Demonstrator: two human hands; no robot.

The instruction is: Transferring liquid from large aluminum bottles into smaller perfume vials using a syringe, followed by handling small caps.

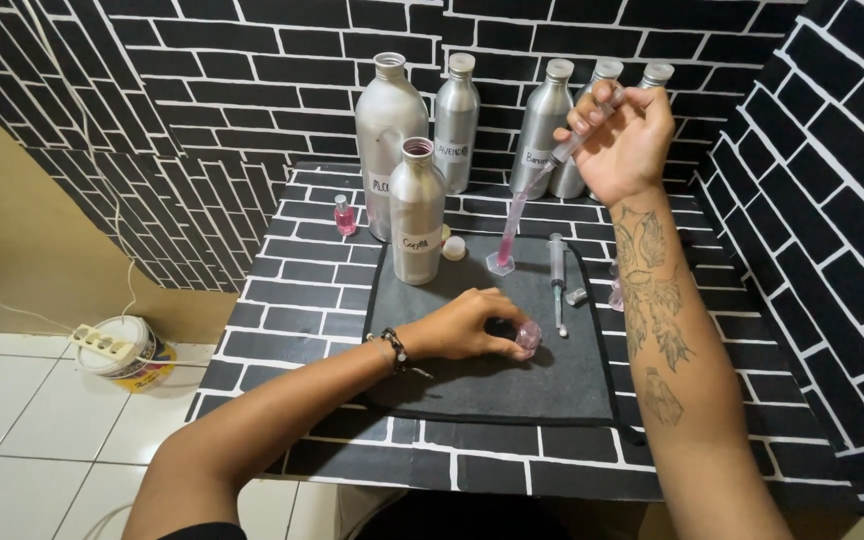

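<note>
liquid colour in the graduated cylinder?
Pink, in the narrow graduated cylinder on the black mat; head view shows it best.

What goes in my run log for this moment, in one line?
left hand: steadies small pink bottle on mat | right hand: holds syringe over pink cylinder

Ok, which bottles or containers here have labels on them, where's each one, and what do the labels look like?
Front aluminium bottle: open, at the mat's back left; white label low on its body.
Large aluminium bottle: behind it; white label partly hidden.
Slim capped bottle: back row, centre; pale label at mid-height.
Capped bottle: behind the right hand; white label low.
Two bottles further right: labels hidden.
</note>
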